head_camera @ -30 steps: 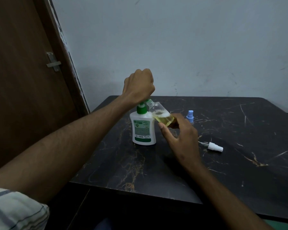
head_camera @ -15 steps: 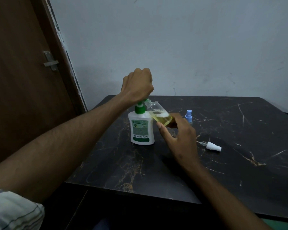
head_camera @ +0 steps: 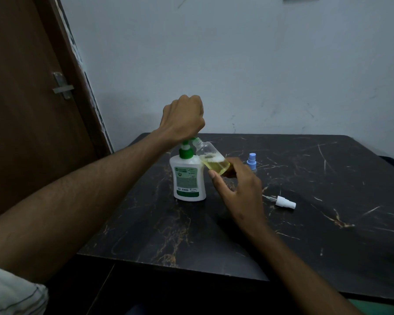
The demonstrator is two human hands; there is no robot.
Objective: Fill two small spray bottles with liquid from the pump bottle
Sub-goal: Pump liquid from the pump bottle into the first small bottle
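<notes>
- Left hand [head_camera: 183, 117] sits fisted over the top of the pump bottle [head_camera: 188, 178], fingers curled down around the green pump head; the nozzle itself is hidden under the fist.
- The pump bottle stands upright near the back left corner of the desk [head_camera: 328, 223].
- Right hand [head_camera: 239, 189] pinches the base of a small clear bottle [head_camera: 212, 159], tilted so its open neck points up at the pump spout. There's yellowish liquid pooled in its lower part, with a bit of foam on top.
- Second spray bottle with a blue cap [head_camera: 251, 161] stands just behind the right hand, toward the back edge.
- A loose white sprayer top [head_camera: 284, 203] with its thin tube lies flat on the desk, right of the right hand.
</notes>
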